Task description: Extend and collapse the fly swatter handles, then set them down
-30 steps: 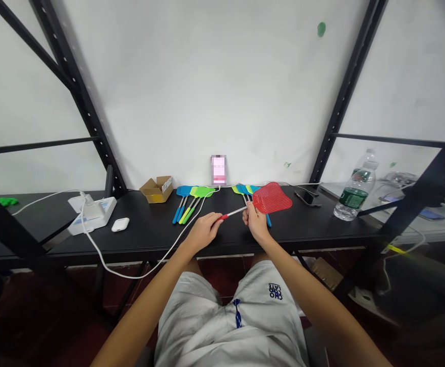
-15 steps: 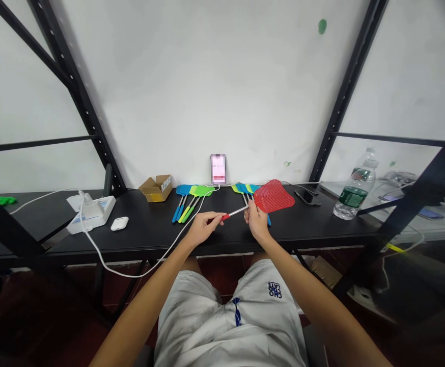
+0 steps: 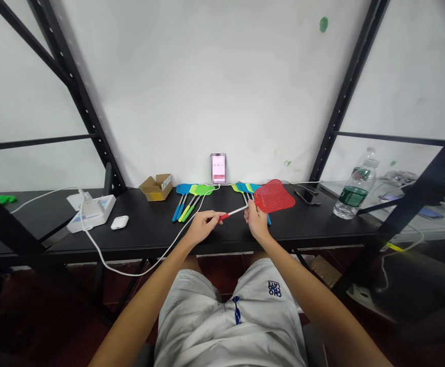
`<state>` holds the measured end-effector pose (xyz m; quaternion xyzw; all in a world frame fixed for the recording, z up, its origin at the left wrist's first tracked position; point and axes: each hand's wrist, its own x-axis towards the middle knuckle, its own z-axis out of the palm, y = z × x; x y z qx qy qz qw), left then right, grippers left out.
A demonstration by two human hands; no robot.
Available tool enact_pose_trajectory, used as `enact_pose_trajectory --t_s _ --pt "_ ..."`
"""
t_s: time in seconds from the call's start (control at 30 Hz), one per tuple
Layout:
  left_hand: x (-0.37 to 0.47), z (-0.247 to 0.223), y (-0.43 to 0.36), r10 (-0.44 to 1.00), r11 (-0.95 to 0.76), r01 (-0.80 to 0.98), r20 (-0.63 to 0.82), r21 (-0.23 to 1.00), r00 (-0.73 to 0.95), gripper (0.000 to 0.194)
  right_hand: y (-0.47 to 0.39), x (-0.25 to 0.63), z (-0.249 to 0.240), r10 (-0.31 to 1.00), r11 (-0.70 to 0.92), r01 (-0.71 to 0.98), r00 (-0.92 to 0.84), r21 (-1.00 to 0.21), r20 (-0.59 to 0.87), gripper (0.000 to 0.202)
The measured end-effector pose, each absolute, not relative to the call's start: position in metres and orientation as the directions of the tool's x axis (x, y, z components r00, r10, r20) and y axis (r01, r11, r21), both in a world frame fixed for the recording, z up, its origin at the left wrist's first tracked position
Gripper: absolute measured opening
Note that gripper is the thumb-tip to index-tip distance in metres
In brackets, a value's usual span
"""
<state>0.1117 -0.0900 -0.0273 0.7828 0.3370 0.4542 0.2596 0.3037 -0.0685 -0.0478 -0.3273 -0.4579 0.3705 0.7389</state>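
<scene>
Between my two hands a red fly swatter (image 3: 274, 195) is held slantwise above the black table, its mesh head up at the right. My left hand (image 3: 204, 225) is closed on the red grip at its lower end. Just below the head, my right hand (image 3: 256, 218) pinches the metal shaft. A group of blue and green fly swatters (image 3: 192, 196) lies on the table beyond my left hand. Another group of blue and green swatters (image 3: 242, 188) lies behind my right hand, partly hidden by it and the red head.
An upright phone (image 3: 218, 168) leans against the wall. Leftward are an open cardboard box (image 3: 156, 187), a white earphone case (image 3: 119, 223) and a power strip (image 3: 100, 214) with a cable drooping over the table edge. Rightward lie a dark phone (image 3: 307, 197) and a water bottle (image 3: 354, 193).
The red swatter's grip end and my left hand have shifted very slightly left. Otherwise the hold looks the same.
</scene>
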Motion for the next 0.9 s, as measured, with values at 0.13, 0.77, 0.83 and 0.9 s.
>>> enact_pose_trajectory --t_s 0.13,0.77,0.83,0.9 --pt "0.1106 -0.0294 -0.0879 0.759 -0.644 0.302 0.538 0.702 0.367 0.034 -0.0686 0.3034 -0.0475 0.845 0.515 -0.254 0.311 -0.818 0.436 0.042" --pt "0.1115 -0.0288 -0.0885 0.772 -0.630 0.304 0.536 0.714 0.342 0.032 -0.0659 0.3041 -0.0505 0.849 0.503 -0.231 0.312 -0.833 0.426 0.045" --pt "0.1119 -0.0298 -0.0888 0.779 -0.621 0.291 0.530 0.728 0.336 0.031 -0.0649 0.3044 -0.0513 0.846 0.509 -0.233 0.313 -0.829 0.431 0.044" --pt "0.1123 -0.0312 -0.0886 0.784 -0.613 0.274 0.525 0.741 0.331 0.030 -0.0644 0.3045 -0.0515 0.847 0.508 -0.240 0.313 -0.827 0.430 0.043"
